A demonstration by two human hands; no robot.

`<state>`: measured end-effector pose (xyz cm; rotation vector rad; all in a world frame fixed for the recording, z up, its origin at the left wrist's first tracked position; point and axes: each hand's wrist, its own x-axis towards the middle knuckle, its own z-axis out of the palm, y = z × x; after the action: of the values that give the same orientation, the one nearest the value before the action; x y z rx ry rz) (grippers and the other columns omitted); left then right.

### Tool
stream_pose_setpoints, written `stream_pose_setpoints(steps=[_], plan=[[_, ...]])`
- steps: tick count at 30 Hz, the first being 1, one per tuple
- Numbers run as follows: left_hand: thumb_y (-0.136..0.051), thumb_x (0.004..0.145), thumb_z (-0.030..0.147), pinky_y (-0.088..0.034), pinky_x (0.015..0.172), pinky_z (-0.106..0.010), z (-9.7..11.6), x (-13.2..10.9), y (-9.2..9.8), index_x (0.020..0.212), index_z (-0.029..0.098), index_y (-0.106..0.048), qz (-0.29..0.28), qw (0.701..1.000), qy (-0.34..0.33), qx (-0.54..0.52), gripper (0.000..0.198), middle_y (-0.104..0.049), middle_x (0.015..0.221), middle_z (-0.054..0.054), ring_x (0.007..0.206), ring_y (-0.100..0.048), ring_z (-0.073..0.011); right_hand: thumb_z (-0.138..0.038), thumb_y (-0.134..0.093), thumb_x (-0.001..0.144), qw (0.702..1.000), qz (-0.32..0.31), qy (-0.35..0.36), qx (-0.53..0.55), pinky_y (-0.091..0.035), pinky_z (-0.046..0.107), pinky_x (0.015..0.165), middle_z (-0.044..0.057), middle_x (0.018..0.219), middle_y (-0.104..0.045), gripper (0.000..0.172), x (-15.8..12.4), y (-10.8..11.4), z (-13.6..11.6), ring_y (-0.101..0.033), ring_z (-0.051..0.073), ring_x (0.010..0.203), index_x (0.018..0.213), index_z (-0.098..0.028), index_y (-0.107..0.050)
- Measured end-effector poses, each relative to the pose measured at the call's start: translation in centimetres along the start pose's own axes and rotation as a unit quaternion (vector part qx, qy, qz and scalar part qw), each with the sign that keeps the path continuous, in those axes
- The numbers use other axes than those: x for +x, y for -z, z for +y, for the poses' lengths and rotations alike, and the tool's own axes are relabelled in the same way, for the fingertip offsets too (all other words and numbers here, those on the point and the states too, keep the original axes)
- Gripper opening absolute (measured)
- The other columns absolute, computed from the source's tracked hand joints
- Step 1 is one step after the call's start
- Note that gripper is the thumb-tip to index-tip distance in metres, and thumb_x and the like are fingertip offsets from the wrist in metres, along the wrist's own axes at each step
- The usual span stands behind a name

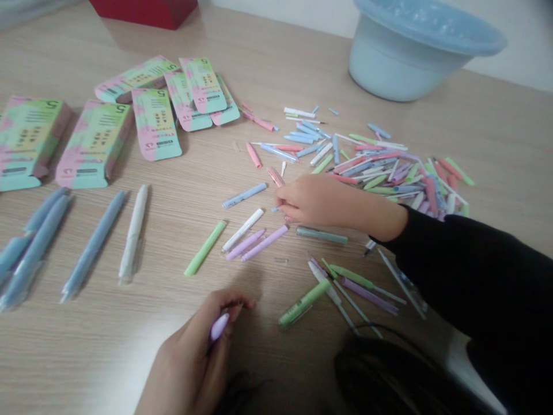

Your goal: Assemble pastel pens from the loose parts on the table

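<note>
My left hand [194, 346], low in the view, is closed around a purple pen part [219, 327] whose tapered end pokes out by the thumb. Out over the table, my right hand [311, 199] has its fingers drawn together and pointing down; what they pinch, if anything, is hidden. Touching or very near those fingers are a pink pen barrel [275, 177] and a small blue piece [275, 210]. Between my hands lie a white barrel [242, 230], two purple barrels [265, 242] and a green barrel [205, 248]. A blue barrel [245, 195] rests left of my right fingertips.
A heap of mixed pen parts [389, 167] spreads behind my right forearm. Several assembled pens, including a white pen [133, 236] and a blue pen [94, 245], lie at left. Behind them are pastel cartons [156, 124]. A blue basin [389, 63] and a red box [147, 10] stand farther back.
</note>
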<state>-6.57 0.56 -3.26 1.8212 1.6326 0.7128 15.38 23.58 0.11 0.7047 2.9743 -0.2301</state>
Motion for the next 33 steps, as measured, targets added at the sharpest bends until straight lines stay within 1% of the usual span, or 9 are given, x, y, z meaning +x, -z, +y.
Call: stream_pose_setpoints(steps=[8, 11, 13, 16, 21, 24, 26, 29, 33], plan=[[-0.05, 0.103, 0.036, -0.055, 0.068, -0.023, 2.9, 0.5, 0.3, 0.1, 0.023, -0.061, 0.017, 0.984, 0.105, -0.144, 0.018, -0.073, 0.076, 0.001, 0.071, -0.069, -0.0151, -0.023, -0.056, 0.09, 0.988, 0.047, -0.109, 0.096, -0.03, 0.029, 0.063, 0.004, 0.07, -0.066, 0.019, -1.8, 2.9, -2.5, -0.052, 0.016, 0.065, 0.092, -0.014, -0.073], [-0.049, 0.104, 0.038, -0.048, 0.059, -0.024, 3.8, 0.6, 0.2, 0.105, 0.022, -0.058, 0.012, 0.962, 0.118, -0.244, 0.019, -0.057, 0.059, 0.006, 0.055, -0.057, -0.0135, -0.033, -0.06, 0.091, 0.989, 0.004, -0.136, 0.065, -0.029, 0.03, 0.062, 0.006, 0.072, -0.068, 0.025, -2.0, 2.6, -2.4, -0.054, 0.017, 0.065, 0.092, -0.013, -0.075], [-0.05, 0.103, 0.038, -0.045, 0.056, -0.024, 4.0, 0.6, 0.2, 0.106, 0.02, -0.058, 0.015, 0.947, 0.136, -0.29, 0.02, -0.05, 0.058, 0.007, 0.053, -0.051, -0.0126, -0.038, -0.061, 0.092, 0.988, -0.005, -0.143, 0.055, -0.029, 0.03, 0.062, 0.008, 0.077, -0.07, 0.03, -2.0, 2.2, -2.1, -0.056, 0.019, 0.067, 0.093, -0.012, -0.076], [-0.054, 0.1, 0.038, -0.045, 0.059, -0.025, 3.9, 0.6, 0.4, 0.107, 0.019, -0.061, 0.009, 0.936, 0.148, -0.319, 0.021, -0.056, 0.066, 0.004, 0.059, -0.054, -0.0129, -0.042, -0.06, 0.094, 0.987, 0.002, -0.147, 0.066, -0.031, 0.03, 0.062, 0.009, 0.078, -0.072, 0.033, -2.2, 1.8, -1.7, -0.058, 0.019, 0.069, 0.093, -0.012, -0.075], [-0.054, 0.098, 0.037, -0.055, 0.073, -0.029, 3.9, 0.7, 0.6, 0.117, 0.02, -0.07, -0.009, 0.963, 0.136, -0.231, 0.03, -0.074, 0.08, -0.002, 0.075, -0.069, -0.0184, -0.05, -0.055, 0.098, 0.988, 0.009, -0.14, 0.062, -0.031, 0.031, 0.064, 0.009, 0.077, -0.072, 0.042, -3.0, 1.1, -1.2, -0.059, 0.019, 0.069, 0.078, -0.016, -0.07], [-0.053, 0.097, 0.036, -0.06, 0.079, -0.03, 3.7, 0.7, 0.5, 0.102, 0.023, -0.076, -0.021, 0.98, 0.107, -0.169, 0.027, -0.078, 0.083, -0.002, 0.082, -0.075, -0.0212, -0.054, -0.052, 0.099, 0.991, -0.005, -0.122, 0.05, -0.033, 0.031, 0.066, 0.008, 0.077, -0.072, 0.05, -3.4, 0.7, -1.0, -0.061, 0.019, 0.072, 0.068, -0.017, -0.066], [-0.053, 0.098, 0.036, -0.062, 0.076, -0.029, 3.3, 0.6, 0.3, 0.096, 0.024, -0.077, -0.042, 0.985, 0.085, -0.148, 0.027, -0.078, 0.08, -0.001, 0.079, -0.076, -0.0208, -0.05, -0.053, 0.098, 0.992, 0.006, -0.109, 0.058, -0.036, 0.03, 0.07, 0.008, 0.08, -0.073, 0.046, -3.9, 0.9, -0.9, -0.063, 0.02, 0.078, 0.07, -0.017, -0.069], [-0.053, 0.099, 0.042, -0.063, 0.07, -0.025, 2.0, 0.4, -0.2, 0.098, 0.027, -0.078, -0.057, 0.99, 0.049, -0.116, 0.03, -0.078, 0.074, 0.0, 0.071, -0.076, -0.0195, -0.033, -0.051, 0.097, 0.98, 0.038, -0.176, 0.08, -0.04, 0.03, 0.071, 0.009, 0.086, -0.075, 0.031, -5.7, 2.0, -0.3, -0.065, 0.021, 0.078, 0.085, -0.016, -0.074], [-0.054, 0.097, 0.049, -0.062, 0.065, -0.02, 0.2, -0.1, -1.5, 0.091, 0.029, -0.078, -0.008, 0.997, 0.034, -0.064, 0.031, -0.078, 0.071, 0.001, 0.066, -0.075, -0.0189, -0.028, -0.05, 0.093, 0.947, 0.049, -0.306, 0.081, -0.041, 0.03, 0.067, 0.008, 0.083, -0.076, 0.03, -10.7, 3.2, 1.3, -0.068, 0.022, 0.076, 0.101, -0.016, -0.076]])
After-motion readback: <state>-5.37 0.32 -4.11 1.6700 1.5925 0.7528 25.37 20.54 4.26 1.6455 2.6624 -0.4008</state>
